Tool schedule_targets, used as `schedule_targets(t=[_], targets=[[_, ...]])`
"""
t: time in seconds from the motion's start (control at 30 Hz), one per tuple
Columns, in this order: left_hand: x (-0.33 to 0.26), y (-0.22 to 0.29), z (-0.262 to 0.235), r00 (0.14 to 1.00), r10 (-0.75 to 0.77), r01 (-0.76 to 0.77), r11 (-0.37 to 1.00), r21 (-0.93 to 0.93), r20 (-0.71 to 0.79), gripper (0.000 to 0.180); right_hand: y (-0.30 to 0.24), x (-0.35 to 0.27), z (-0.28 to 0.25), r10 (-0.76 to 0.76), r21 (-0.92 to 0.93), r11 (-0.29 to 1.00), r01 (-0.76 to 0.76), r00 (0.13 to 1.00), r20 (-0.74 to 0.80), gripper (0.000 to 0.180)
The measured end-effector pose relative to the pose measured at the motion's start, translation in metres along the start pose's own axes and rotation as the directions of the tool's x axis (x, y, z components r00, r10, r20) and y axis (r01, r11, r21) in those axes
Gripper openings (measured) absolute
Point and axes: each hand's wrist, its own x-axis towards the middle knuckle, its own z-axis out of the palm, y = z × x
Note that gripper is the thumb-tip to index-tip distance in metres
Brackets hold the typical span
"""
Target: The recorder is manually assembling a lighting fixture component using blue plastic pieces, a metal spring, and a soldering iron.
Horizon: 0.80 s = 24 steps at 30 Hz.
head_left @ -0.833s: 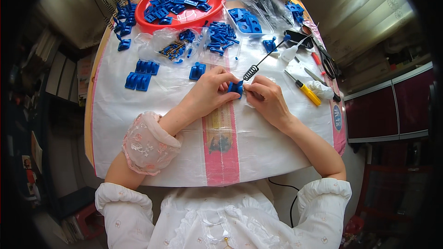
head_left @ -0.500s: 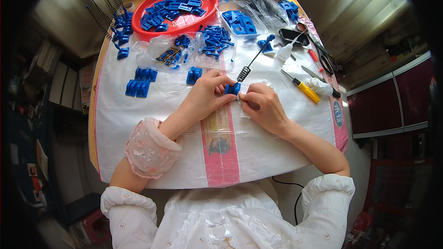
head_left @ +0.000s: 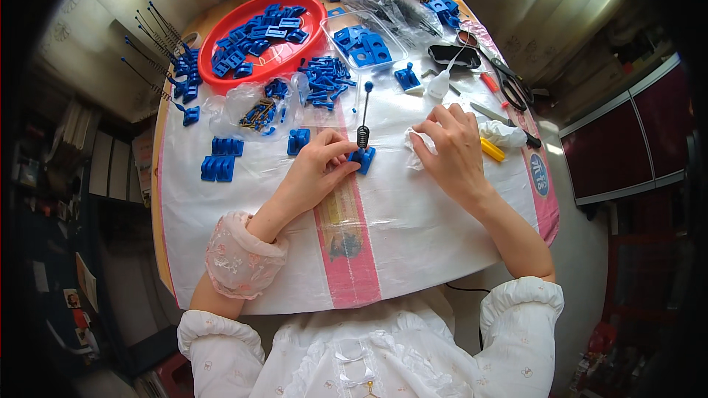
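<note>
A small blue plastic base (head_left: 363,160) carries an upright black coil spring (head_left: 363,137) on a thin rod with a blue tip. My left hand (head_left: 321,165) is closed, pinching this base by its left side just above the table cover. To the right, my right hand (head_left: 451,146) is raised with bent fingers apart and nothing visible between them. A crumpled white tissue (head_left: 412,153) lies beside its thumb. Left of the base stands another blue clip-like part (head_left: 298,141). Farther left sit several similar blue parts (head_left: 221,159) in two rows.
Beyond lie a red tray (head_left: 310,6) of blue pieces, a clear box (head_left: 398,55), a bag of screws (head_left: 243,107) and loose blue pegs (head_left: 324,77). Rightward are a white squeeze bottle (head_left: 438,87), scissors (head_left: 512,85) and a yellow-handled screwdriver (head_left: 492,150). Finished-looking spring pieces (head_left: 190,115) stand far left.
My right hand has left the blue base, moving right and opening above the tissue. The base and its spring now stand more upright in my left hand. The whole view has shifted slightly.
</note>
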Motion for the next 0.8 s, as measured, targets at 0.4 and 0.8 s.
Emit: schedule_targets(t=[0.4, 0.8], targets=[[-0.002, 0.014, -0.005, 0.998, 0.052, -0.057, 0.993, 0.103, 0.046, 0.043, -0.004, -0.006, 0.019, -0.09, 0.378, 0.925, 0.046, 0.991, 0.1, 0.009], [0.001, 0.01, -0.001, 0.998, 0.039, -0.043, 0.995, 0.089, 0.047, 0.025, -0.01, -0.001, 0.035, -0.122, 0.287, 0.955, 0.08, 0.984, 0.131, 0.025]])
